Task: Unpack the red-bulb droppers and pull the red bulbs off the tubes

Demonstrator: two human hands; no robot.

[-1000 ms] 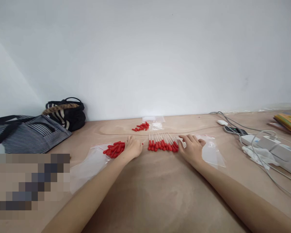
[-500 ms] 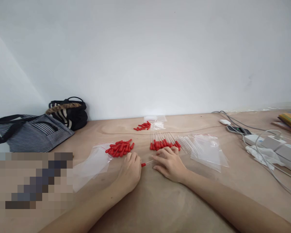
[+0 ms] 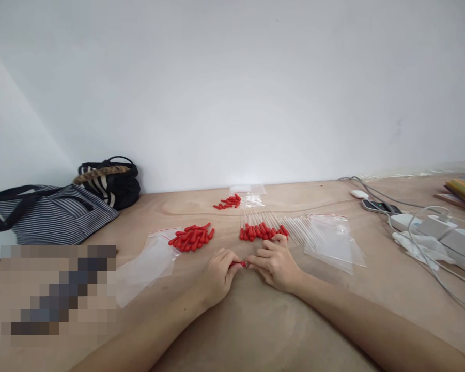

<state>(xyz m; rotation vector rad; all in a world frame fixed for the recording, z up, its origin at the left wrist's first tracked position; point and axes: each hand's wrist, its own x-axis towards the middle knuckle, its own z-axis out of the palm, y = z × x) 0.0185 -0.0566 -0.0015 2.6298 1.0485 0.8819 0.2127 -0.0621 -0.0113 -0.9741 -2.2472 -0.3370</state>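
Note:
My left hand (image 3: 219,276) is closed in a pinch on a red rubber dropper bulb (image 3: 238,264), whose open end points right. My right hand (image 3: 277,266) pinches a thin clear dropper tube right at the bulb's mouth; the fingers hide most of the tube. Just beyond the right hand lies a row of droppers (image 3: 256,231) with red bulbs fitted on their near ends. Loose red bulbs (image 3: 191,237) are heaped beyond the left hand. To the right of the row, bare clear tubes (image 3: 300,230) lie side by side.
Clear zip bags (image 3: 147,266) lie left, and another zip bag (image 3: 335,243) right. Small red bulbs (image 3: 228,201) and short tubes (image 3: 251,200) sit near the wall. A power strip (image 3: 461,240) with cables is at right, a striped bag (image 3: 62,212) and black bag (image 3: 124,181) at left.
My left hand has shifted right and turned, bringing the bulb up to my right fingers. The stretch of tube that showed between the hands is now covered. My right fingers have drawn together.

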